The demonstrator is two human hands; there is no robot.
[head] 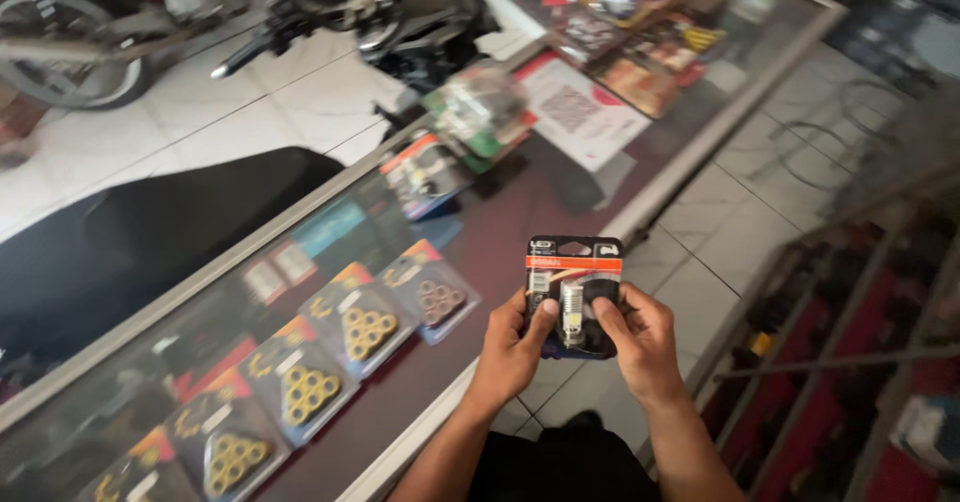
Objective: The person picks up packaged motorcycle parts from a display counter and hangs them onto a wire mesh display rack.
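White tiled floor (740, 212) ran along a glass-topped table (520, 212) that crossed the view diagonally. Both hands were held up over the floor, just off the table's near edge, gripping one blister pack (573, 297). Left hand (510, 347) clamped the pack's lower left side, thumb on the front. Right hand (640, 337) clamped the lower right side, thumb pressed on the front near the bulb. Both were closed on the pack, fingers behind it. Pack stood upright, facing the camera: dark card with an orange band on top, small bulb visible in the clear bubble. It touched nothing but the hands.

Under the glass lay a row of roller packs (365, 332), yellow and brown rollers in clear bubbles, well left of the hands. Further up the table: a blurred green pack (480, 112) and a white sheet (578, 112), then colourful boxes (640, 52) at the far end. A black seat (130, 242) sat beyond the table on the left, with a motorbike wheel (60, 57) at top left. Red shelving (850, 362) stood at right, contents too blurred to tell.
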